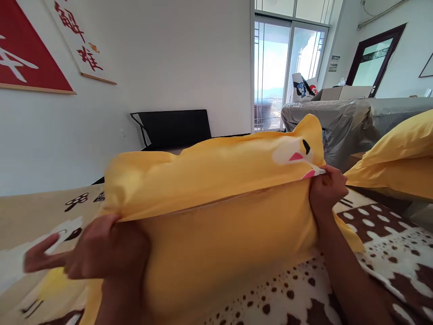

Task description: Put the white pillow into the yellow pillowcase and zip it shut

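Observation:
A yellow pillowcase (216, 167) with a white, pink and black print near its far right corner stands tilted up in front of me, looking filled out as if with a pillow. Its loose flap edge runs across the front, above a plain yellow panel (230, 230). My left hand (108, 246) pinches the flap's edge at the left, with some fingers stretched out to the side. At the right end, my right hand (326, 187) is closed on the same edge. The cloth is drawn taut between both hands. Any pillow inside is hidden.
Beneath lies a patterned bed cover (389, 243) in brown, white and beige. Another yellow pillow (399, 158) rests at the right. Behind are a black chair (176, 128), a plastic-covered piece of furniture (324, 119) with a cardboard box (345, 92) on top, and a sliding glass door (272, 76).

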Action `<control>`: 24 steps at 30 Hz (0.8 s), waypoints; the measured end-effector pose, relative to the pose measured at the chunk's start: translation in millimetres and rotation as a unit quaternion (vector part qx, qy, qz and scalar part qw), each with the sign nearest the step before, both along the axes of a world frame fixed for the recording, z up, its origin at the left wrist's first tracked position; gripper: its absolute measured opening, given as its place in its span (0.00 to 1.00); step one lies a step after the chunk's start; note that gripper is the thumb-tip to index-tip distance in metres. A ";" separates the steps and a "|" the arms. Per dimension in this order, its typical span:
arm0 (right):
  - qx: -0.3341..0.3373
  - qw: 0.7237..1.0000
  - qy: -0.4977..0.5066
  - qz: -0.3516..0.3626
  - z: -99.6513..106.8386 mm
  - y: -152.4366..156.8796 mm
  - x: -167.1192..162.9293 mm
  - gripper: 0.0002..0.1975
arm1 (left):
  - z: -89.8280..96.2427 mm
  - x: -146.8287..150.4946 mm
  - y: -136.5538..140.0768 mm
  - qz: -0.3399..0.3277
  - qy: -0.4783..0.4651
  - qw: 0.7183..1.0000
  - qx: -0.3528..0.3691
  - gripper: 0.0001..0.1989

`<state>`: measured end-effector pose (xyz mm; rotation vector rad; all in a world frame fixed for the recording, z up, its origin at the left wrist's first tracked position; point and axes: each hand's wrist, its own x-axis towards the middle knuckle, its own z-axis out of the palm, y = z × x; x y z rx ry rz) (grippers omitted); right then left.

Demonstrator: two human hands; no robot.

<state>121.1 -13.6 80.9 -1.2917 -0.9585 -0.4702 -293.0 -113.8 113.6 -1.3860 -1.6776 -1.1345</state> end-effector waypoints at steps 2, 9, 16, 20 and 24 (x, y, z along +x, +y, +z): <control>-0.097 0.994 -0.037 0.041 -18.1 20.6 4.9 0.12 | -7.4 10.2 11.4 0.022 0.073 0.997 0.005 0.07; -0.289 0.940 -0.021 0.178 -47.9 53.3 16.5 0.15 | -21.6 29.2 30.3 -0.081 0.057 0.981 -0.169 0.13; -0.365 0.900 -0.142 0.192 3.5 4.1 16.5 0.15 | 14.5 21.2 -19.4 -0.125 -0.020 0.974 -0.191 0.11; -0.187 0.913 -0.263 0.251 34.4 -75.8 -43.2 0.13 | 18.9 18.4 -46.6 -0.135 -0.006 0.969 -0.207 0.14; -0.089 0.785 -0.390 0.474 39.3 -137.8 -108.5 0.07 | 20.5 25.4 -62.1 -0.198 0.078 0.962 -0.171 0.13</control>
